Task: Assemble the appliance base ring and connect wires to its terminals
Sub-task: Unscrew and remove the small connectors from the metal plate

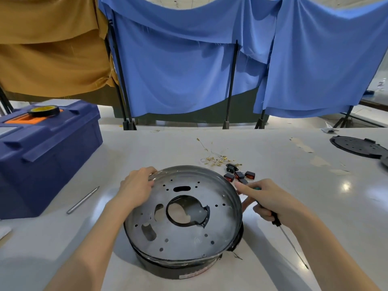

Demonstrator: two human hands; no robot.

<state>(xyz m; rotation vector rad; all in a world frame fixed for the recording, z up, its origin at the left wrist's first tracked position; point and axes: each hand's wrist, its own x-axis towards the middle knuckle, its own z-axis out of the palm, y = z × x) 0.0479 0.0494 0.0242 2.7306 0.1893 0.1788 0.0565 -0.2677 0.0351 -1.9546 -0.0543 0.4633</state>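
Alignment being critical, we are gripping the base ring, near-centre on the table, by its far-left rim with the left hand, while the right hand is clasping the screwdriver, forefinger extended.

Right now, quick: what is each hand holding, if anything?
Left hand: grips the rim of the base ring.
Right hand: holds the screwdriver, forefinger stretched toward the ring.

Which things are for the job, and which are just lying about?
For the job: round grey metal pan, black ring beneath it, black-handled screwdriver, gold-tipped wires, small red switches.
Lying about: blue plastic toolbox, black tape roll, grey metal rod.
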